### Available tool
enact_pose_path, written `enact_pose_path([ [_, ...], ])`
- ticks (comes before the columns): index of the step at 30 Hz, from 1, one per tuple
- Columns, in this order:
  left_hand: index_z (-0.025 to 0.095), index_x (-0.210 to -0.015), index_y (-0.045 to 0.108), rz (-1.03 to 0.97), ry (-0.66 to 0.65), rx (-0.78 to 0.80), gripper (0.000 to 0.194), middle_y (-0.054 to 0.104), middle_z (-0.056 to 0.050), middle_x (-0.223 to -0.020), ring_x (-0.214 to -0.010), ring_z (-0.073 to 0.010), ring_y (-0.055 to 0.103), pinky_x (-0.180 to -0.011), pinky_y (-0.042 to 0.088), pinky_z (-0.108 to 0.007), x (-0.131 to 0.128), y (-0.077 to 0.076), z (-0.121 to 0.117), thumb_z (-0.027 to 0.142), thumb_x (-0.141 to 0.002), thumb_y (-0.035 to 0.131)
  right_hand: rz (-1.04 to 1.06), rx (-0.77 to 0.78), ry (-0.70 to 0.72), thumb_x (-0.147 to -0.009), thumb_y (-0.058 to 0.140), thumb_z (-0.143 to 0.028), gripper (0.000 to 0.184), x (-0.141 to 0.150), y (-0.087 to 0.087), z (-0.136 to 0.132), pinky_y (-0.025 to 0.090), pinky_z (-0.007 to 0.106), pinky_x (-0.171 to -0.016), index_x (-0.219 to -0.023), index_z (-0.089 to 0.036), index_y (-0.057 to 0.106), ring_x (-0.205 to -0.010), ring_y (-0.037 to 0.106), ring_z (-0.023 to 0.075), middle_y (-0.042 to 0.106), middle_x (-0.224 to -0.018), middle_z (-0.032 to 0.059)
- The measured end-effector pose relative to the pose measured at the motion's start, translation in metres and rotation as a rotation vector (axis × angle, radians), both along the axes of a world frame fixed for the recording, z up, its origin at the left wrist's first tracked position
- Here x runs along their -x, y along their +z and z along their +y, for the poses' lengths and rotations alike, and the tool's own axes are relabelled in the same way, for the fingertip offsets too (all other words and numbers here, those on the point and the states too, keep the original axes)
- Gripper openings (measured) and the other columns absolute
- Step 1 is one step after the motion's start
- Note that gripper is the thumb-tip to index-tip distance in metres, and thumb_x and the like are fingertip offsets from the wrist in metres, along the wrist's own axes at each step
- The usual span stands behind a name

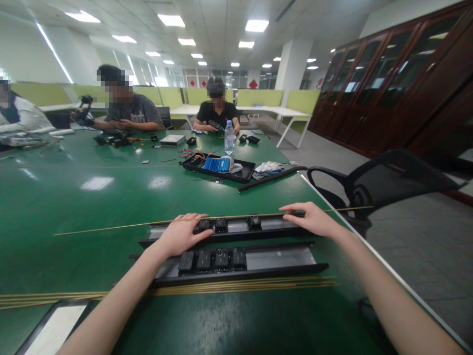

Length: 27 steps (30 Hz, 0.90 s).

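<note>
My left hand (pixel 185 234) lies across the left part of a long black channel (pixel 236 228), thumb and fingers stretched apart. Over its right end, my right hand (pixel 310 218) is open, fingers spread near a thin brass-coloured rod (pixel 121 227). That rod runs along the channel's far edge and sticks out past both ends. Inside the far channel sit small black blocks (pixel 254 222), partly covered by my left hand. A second black channel (pixel 284 269) is nearer me, with several larger black blocks (pixel 204 260) in its left half.
More thin rods (pixel 281 283) lie in front, beside a white panel with a dark frame (pixel 55 328). Farther back are a black tray (pixel 244 172) with a blue part, a bottle (pixel 229 139), white gloves (pixel 269 168) and a black strip (pixel 273 178). Several people sit around; a chair (pixel 388 177) stands right.
</note>
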<state>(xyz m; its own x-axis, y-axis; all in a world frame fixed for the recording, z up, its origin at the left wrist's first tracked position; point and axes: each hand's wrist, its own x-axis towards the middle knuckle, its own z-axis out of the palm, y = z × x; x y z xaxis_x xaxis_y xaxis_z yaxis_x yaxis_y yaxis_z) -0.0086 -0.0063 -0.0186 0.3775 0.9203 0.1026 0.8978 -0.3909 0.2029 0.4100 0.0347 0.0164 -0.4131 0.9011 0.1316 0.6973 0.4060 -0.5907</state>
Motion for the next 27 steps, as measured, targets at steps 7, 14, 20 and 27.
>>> enact_pose_path([
  [7,0.017,-0.133,0.058,0.013,0.0,-0.008,0.073,0.061,-0.013,-0.136,-0.124,-0.0298,0.056,-0.106,0.04,-0.043,-0.002,0.003,-0.002,0.072,-0.089,0.035,0.012,-0.011,0.043,-0.089,0.055,-0.044,0.032,0.001,-0.001,0.001,0.052,0.036,-0.081,-0.102,-0.022,0.076,-0.091,0.069,0.0255,0.077,-0.093,0.0054],
  [14,0.021,-0.132,0.058,-0.009,0.002,-0.002,0.07,0.061,-0.011,-0.136,-0.123,-0.0282,0.057,-0.106,0.039,-0.042,-0.002,0.003,-0.001,0.071,-0.089,0.037,-0.005,-0.188,0.108,-0.093,0.053,-0.037,0.032,0.021,-0.006,-0.006,0.052,0.036,-0.081,-0.119,-0.027,0.069,-0.094,0.066,0.0232,0.073,-0.105,0.0062],
  [20,0.021,-0.132,0.058,-0.01,-0.006,-0.006,0.07,0.061,-0.01,-0.136,-0.123,-0.0287,0.057,-0.106,0.04,-0.042,-0.002,0.003,-0.002,0.071,-0.089,0.037,0.015,-0.32,0.265,-0.098,0.044,-0.024,0.035,0.055,-0.017,-0.014,0.049,0.039,-0.091,-0.125,-0.029,0.065,-0.102,0.062,0.0228,0.071,-0.111,0.0062],
  [27,0.019,-0.133,0.057,0.017,-0.003,-0.001,0.071,0.061,-0.011,-0.136,-0.124,-0.0284,0.056,-0.106,0.039,-0.041,-0.001,0.002,0.0,0.071,-0.09,0.035,0.018,-0.417,0.187,-0.097,0.044,-0.022,0.032,0.066,-0.027,-0.013,0.048,0.043,-0.084,-0.114,-0.029,0.07,-0.093,0.063,0.0244,0.074,-0.1,0.0058],
])
